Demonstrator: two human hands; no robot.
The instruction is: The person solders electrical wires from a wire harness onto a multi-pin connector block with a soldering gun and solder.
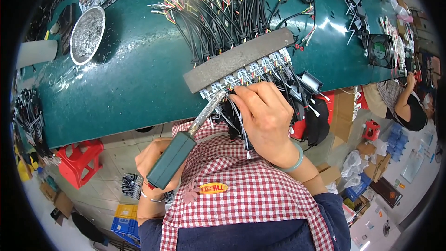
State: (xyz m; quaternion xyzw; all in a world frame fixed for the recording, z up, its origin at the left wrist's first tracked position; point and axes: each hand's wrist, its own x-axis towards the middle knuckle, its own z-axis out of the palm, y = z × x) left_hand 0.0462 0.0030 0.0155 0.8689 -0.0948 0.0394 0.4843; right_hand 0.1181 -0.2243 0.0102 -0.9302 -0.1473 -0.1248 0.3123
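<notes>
My left hand [151,154] is closed around the green handle of a soldering iron [171,160]. Its metal shaft slants up and right, with the tip at the lower left part of a row of small circuit boards [274,61]. My right hand [267,118] pinches thin wires [240,114] at that same edge, just right of the tip; its fingertips hide the exact joint. A flat grey bar [239,59] lies across the boards and cables. Beyond it, a thick bundle of black cables [223,23] fans out with stripped, coloured ends.
A metal bowl [87,35] with silvery bits stands at the left on the green table [125,83]. Black housings [355,11] and a small fan [380,51] lie at the right. A red stool [81,160] is below the table's left side; another person [409,104] sits at far right.
</notes>
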